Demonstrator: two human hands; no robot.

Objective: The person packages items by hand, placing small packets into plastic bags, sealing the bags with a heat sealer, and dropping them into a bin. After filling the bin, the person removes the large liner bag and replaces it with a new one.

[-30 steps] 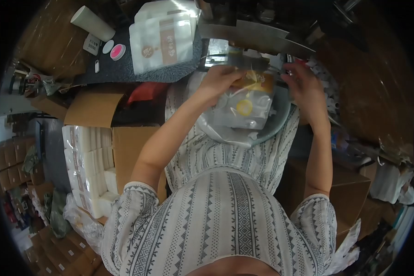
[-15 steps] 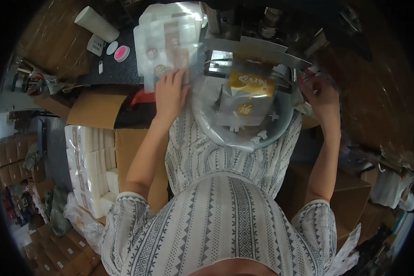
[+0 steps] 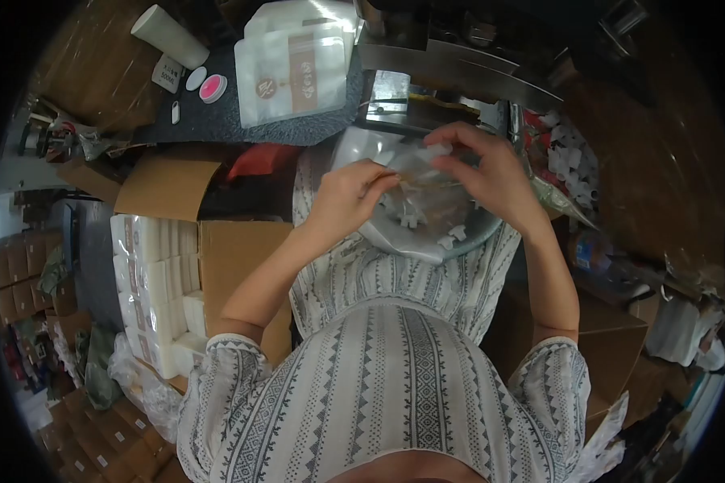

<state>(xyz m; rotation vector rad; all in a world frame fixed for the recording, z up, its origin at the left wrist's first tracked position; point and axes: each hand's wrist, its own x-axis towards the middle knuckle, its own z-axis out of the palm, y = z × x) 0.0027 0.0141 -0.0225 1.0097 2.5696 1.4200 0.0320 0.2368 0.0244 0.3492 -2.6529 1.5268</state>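
Over a round, plastic-lined basin (image 3: 485, 233) in front of my lap, my left hand (image 3: 345, 196) pinches the edge of a clear plastic pouch (image 3: 431, 193). My right hand (image 3: 491, 175) is across from it, thumb and fingers closed around a small white plastic piece (image 3: 438, 150) near the pouch's upper edge. Small white pieces (image 3: 454, 236) show inside the basin below. Much of the pouch blends into the clear lining behind it.
Flat printed pouches (image 3: 290, 76) are stacked on a dark mat at the upper left, near a pink round tin (image 3: 213, 88) and white cup (image 3: 169, 36). Behind the basin stands a metal machine (image 3: 451, 60). White plastic pieces (image 3: 572, 161) are heaped at right; an open cardboard box (image 3: 246, 274) sits left.
My left hand has come from the pouch stack to the basin with a pouch. My right hand has moved in from the right-hand heap with a white piece. The gold-printed pouch no longer shows.
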